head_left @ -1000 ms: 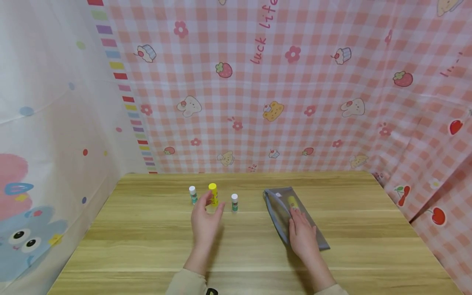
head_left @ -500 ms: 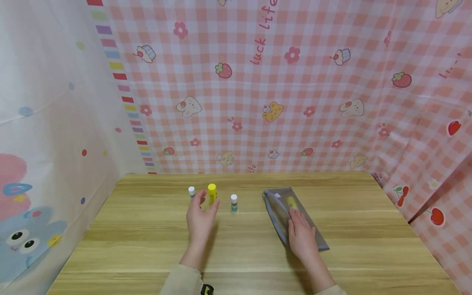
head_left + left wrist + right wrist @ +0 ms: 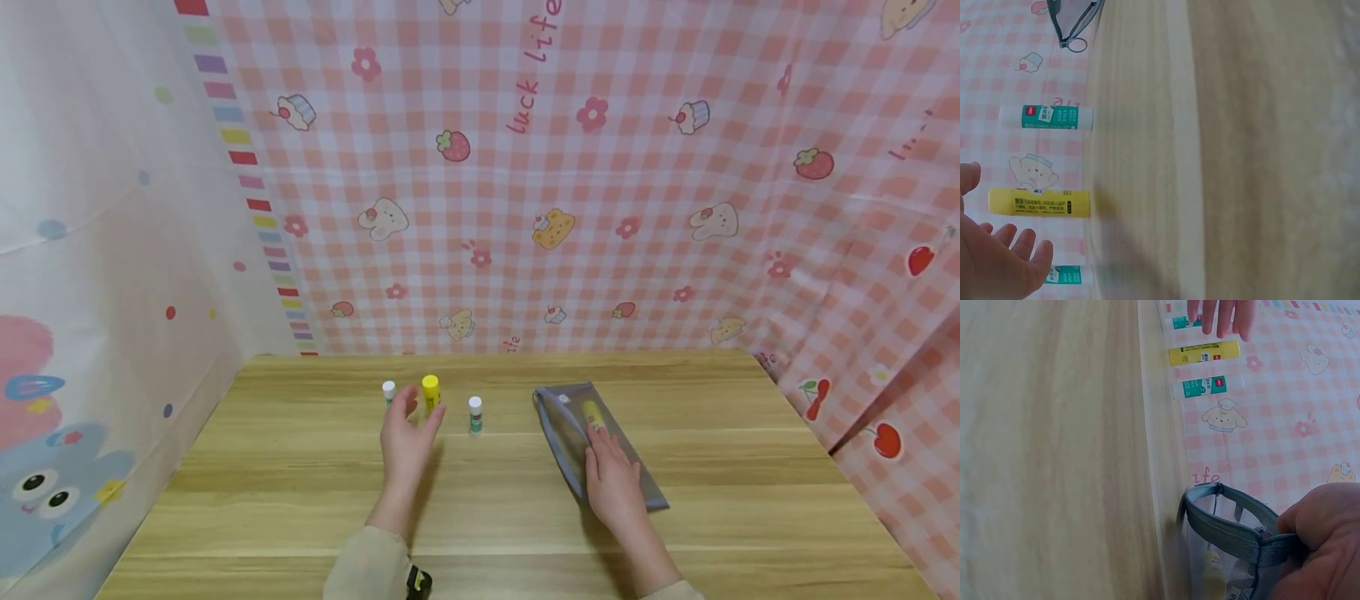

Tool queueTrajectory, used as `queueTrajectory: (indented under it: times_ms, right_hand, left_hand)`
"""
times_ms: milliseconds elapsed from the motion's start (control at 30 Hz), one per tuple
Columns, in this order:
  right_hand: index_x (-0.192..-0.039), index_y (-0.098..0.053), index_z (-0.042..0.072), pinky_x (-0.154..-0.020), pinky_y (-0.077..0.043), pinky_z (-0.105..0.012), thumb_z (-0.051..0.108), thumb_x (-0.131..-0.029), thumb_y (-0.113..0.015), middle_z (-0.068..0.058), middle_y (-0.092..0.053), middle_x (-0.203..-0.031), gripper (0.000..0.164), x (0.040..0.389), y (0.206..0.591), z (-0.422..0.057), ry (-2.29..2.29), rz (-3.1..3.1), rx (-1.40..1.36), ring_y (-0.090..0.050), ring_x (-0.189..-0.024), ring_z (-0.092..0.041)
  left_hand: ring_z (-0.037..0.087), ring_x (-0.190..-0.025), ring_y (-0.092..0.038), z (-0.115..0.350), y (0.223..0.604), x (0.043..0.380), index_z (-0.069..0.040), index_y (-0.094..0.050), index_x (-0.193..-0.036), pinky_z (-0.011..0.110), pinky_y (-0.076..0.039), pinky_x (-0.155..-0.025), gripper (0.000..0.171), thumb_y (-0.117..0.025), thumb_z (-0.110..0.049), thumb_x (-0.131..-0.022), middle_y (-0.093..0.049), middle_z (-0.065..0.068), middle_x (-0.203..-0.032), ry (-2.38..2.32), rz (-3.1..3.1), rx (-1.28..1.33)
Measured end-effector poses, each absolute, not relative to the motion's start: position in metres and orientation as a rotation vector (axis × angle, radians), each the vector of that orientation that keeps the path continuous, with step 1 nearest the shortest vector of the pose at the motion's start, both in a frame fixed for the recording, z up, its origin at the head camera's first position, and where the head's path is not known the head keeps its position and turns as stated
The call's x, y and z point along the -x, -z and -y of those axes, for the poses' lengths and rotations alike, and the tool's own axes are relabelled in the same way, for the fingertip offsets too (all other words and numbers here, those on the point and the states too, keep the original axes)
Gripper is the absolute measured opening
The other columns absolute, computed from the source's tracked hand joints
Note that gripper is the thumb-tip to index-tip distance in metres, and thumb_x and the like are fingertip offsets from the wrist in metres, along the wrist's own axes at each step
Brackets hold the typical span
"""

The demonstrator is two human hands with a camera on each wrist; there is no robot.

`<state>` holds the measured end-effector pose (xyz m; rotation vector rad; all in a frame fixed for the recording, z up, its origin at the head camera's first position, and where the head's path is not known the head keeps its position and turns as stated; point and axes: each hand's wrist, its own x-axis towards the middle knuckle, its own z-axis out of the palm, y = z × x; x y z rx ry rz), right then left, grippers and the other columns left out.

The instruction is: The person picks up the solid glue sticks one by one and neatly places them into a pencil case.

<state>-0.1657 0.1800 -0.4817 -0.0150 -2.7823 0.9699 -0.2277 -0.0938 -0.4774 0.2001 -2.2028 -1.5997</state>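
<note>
Three glue sticks stand upright on the table: a yellow one [image 3: 431, 390] between a green one with a white cap [image 3: 388, 390] and a similar green one [image 3: 476, 415]. My left hand [image 3: 403, 442] hovers in front of the yellow and left green sticks, thumb and fingers spread, holding nothing. It hides the lower part of the left stick. To the right, my right hand [image 3: 617, 479] grips a grey mesh zip pouch [image 3: 1225, 540] at the edge of its gaping mouth. Another yellow glue stick [image 3: 592, 413] shows through the mesh near the fingertips.
The wooden table [image 3: 480, 517] ends at the back against a pink checked cloth [image 3: 480, 183]. A white printed curtain [image 3: 112, 250] hangs at the left. More checked cloth [image 3: 900, 350] borders the right side.
My left hand has drawn slightly left and back from the yellow glue stick, and now overlaps the left green one. The right hand and the pouch stay almost unmoved.
</note>
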Motion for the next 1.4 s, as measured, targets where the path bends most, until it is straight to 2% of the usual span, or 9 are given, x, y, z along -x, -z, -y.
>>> queueTrajectory:
  times_ms: [367,700,1400]
  right_hand:
    - [-0.138,-0.050,-0.009,-0.101,-0.020,-0.080,0.007,-0.102,-0.044,-0.031,-0.043,-0.143,0.039,0.166,0.484,-0.179,-0.980,2.764,0.015,-0.038,-0.133,-0.051]
    - [-0.138,-0.049,-0.009,-0.102,-0.020,-0.080,0.007,-0.103,-0.044,-0.030,-0.043,-0.144,0.039,0.165,0.484,-0.179,-0.988,2.765,0.015,-0.037,-0.133,-0.051]
    - [-0.137,-0.050,-0.009,-0.101,-0.021,-0.080,0.007,-0.103,-0.044,-0.031,-0.044,-0.143,0.039,0.166,0.485,-0.178,-0.989,2.764,0.008,-0.037,-0.133,-0.052]
  left_hand:
    - [0.042,-0.118,-0.056,0.091,0.486,0.238,0.007,-0.052,-0.131,0.050,-0.045,-0.104,0.055,-0.077,-0.006,-0.085,-0.058,0.025,-0.130,1.621,2.163,-0.206]
    - [0.042,-0.122,-0.053,0.091,0.492,0.248,0.006,-0.048,-0.137,0.049,-0.043,-0.107,0.057,-0.074,-0.007,-0.088,-0.054,0.026,-0.136,1.661,2.199,-0.233]
    - [0.038,-0.115,-0.058,0.089,0.495,0.259,0.005,-0.054,-0.133,0.048,-0.047,-0.102,0.048,-0.072,-0.006,-0.090,-0.060,0.024,-0.128,1.577,2.275,-0.252]
